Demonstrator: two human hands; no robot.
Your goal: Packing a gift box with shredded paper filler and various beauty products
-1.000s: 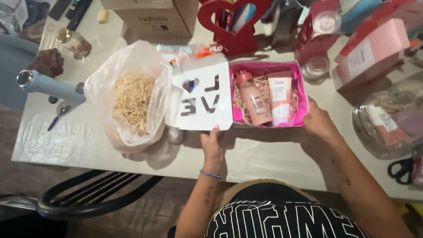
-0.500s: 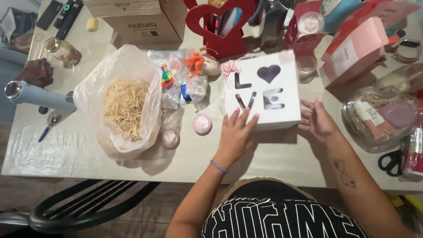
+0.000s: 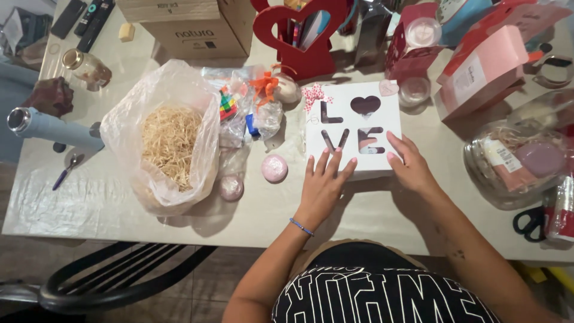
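White card lid under both sets of fingers: the left hand (image 3: pixel 323 182) lies flat and spread on the near left corner of the gift box (image 3: pixel 354 128), and the right hand (image 3: pixel 409 164) rests open on its near right corner, neither gripping. Just above centre of the frame, the box sits squarely beyond the fingertips on the surface (image 3: pixel 359 209). At centre left lies a straw-filled plastic bag (image 3: pixel 164 137).

Looks like a home craft/gift-packing table, prob. a dining table w/ a pale plastic cover (image 3: pixel 119 209) and a black chair (image 3: pixel 119 281) near. Gift stuff all over: bag of straw filler (image 3: pixel 170 143) left, red heart holder (image 3: pixel 302 36) far, pink boxes (image 3: pixel 484 66) right, cardboard carton (image 3: pixel 185 24), scissors (image 3: pixel 529 222).
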